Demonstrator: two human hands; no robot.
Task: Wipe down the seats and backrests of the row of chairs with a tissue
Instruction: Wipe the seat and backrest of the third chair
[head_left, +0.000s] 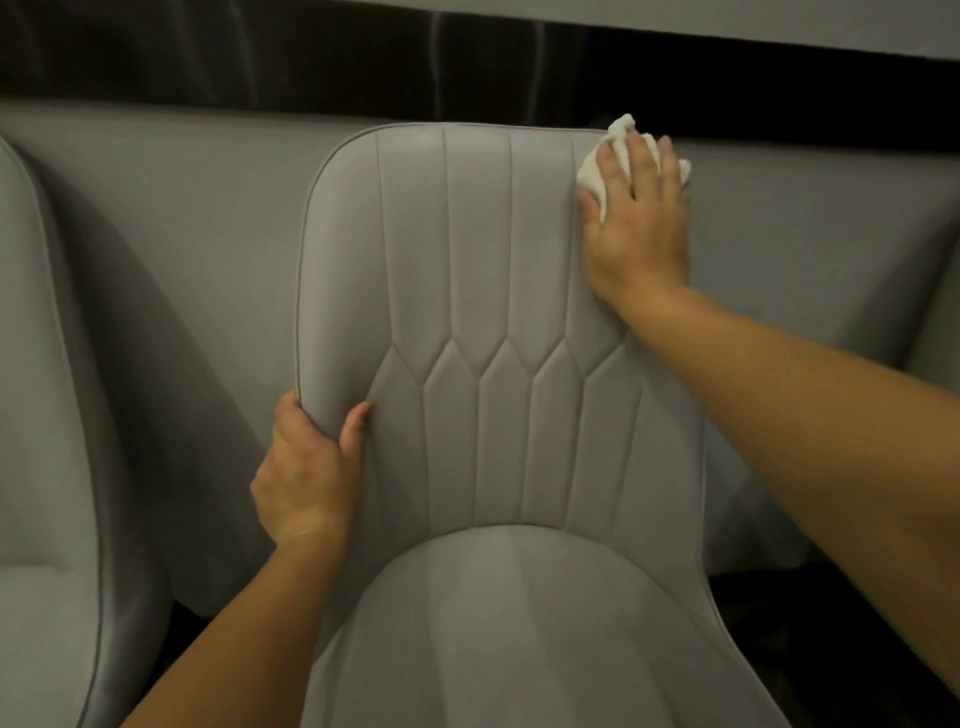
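The right hand (636, 218) pressed a crumpled white tissue (618, 150) flat against the upper right corner of the grey backrest (493, 291), its fingers (644, 156) spread wide over the wad. The left hand (306, 473) gripped the backrest's lower left edge, thumb in front, steadying it. A good pass probably needed even pressure, overlapping strokes along the stitched channels, then down to the seat (519, 623) below the backrest.

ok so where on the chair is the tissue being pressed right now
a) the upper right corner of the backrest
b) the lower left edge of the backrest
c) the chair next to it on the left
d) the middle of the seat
a: the right hand presses the white tissue flat against the backrest at its upper right corner, while the left hand grips the lower left edge.
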